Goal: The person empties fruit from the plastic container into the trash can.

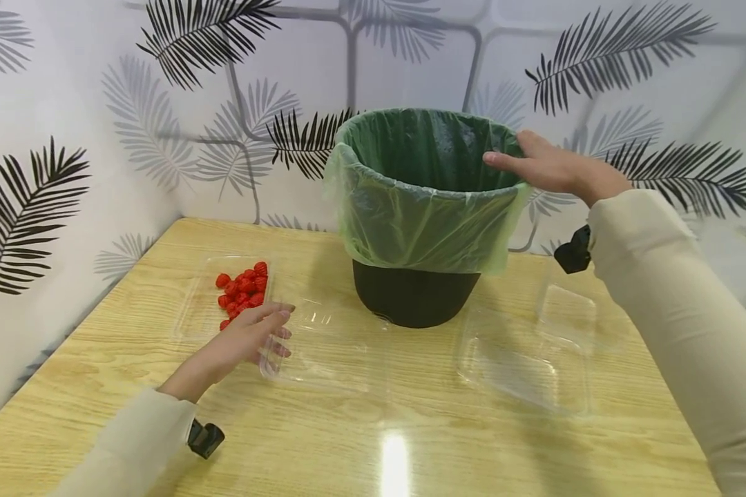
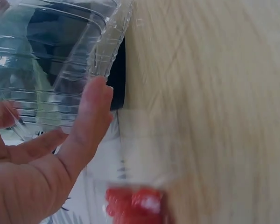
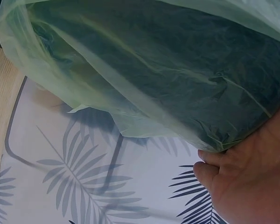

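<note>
In the head view, my left hand [image 1: 245, 339] is at the left edge of a clear plastic container [image 1: 329, 359] in the middle of the table. The left wrist view shows thumb and fingers gripping the edge of this container [image 2: 51, 56]. A black trash bin [image 1: 416, 293] with a pale green bag [image 1: 435, 231] folded over its rim stands behind it. At the bin's right rim, my right hand [image 1: 556, 166] holds on, thumb toward the opening. In the right wrist view, its curled fingers [image 3: 209, 173] are against the bagged rim.
Red raspberries [image 1: 244, 293] lie in a clear tray [image 1: 193, 310] at the left, beside my left hand. More clear plastic containers [image 1: 528, 373] are on the table [image 1: 311, 455] at the right. A leaf-patterned wall [image 1: 311, 62] rises behind the bin.
</note>
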`<control>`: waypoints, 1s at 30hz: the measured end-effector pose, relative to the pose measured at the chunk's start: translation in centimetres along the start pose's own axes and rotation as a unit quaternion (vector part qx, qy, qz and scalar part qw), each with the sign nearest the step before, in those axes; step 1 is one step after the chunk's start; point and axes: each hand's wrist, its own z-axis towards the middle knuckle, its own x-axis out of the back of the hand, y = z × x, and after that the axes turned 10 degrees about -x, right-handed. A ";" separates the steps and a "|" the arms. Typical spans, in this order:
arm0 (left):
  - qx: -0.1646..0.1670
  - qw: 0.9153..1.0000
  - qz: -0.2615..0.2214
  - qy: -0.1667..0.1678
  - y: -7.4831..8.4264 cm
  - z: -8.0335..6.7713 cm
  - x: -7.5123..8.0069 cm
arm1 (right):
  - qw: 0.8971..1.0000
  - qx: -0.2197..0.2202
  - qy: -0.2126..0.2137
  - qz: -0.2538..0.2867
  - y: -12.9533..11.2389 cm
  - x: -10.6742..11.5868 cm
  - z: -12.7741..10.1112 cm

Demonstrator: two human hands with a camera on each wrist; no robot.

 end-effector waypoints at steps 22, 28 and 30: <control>0.062 0.993 -0.099 0.000 -2.6 -0.4 -2.6 | 1.000 -0.006 0.004 0.004 0.0 -0.1 0.1; 0.055 0.992 -0.111 0.004 -2.9 -0.9 -1.6 | 1.000 -0.002 0.005 0.004 0.0 -0.2 0.2; 0.057 0.993 -0.108 0.000 -2.9 -1.2 -1.1 | 1.000 -0.001 0.005 0.004 -0.1 -0.1 0.2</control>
